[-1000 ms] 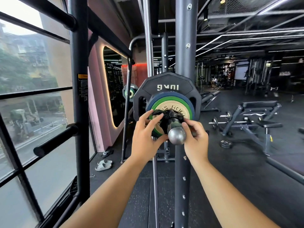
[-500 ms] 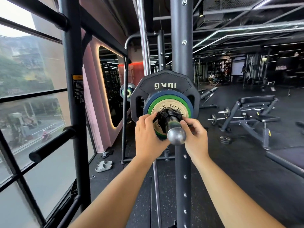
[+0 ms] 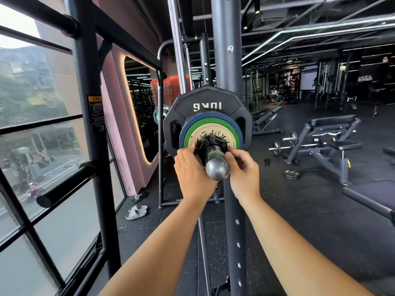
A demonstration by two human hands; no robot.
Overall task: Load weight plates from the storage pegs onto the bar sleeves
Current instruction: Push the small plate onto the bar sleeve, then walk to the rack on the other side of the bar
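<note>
Now, left hand [image 3: 192, 174] and right hand [image 3: 244, 170] curl their fingers round the black collar [image 3: 210, 144] on the bar sleeve [image 3: 217, 168], plates [image 3: 205, 99] stacked behind; dark speckled rubber floor [image 3: 299, 214], windows [image 3: 36, 99] left, bench [image 3: 333, 133] right.

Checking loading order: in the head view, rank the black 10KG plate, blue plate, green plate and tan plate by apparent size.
1. black 10KG plate
2. blue plate
3. green plate
4. tan plate
Smaller ones sit nearer; order holds.

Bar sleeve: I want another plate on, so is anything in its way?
Yes. A black clamp collar sits on the steel bar sleeve against the tan round plate, gripped by the left hand and right hand.
</note>
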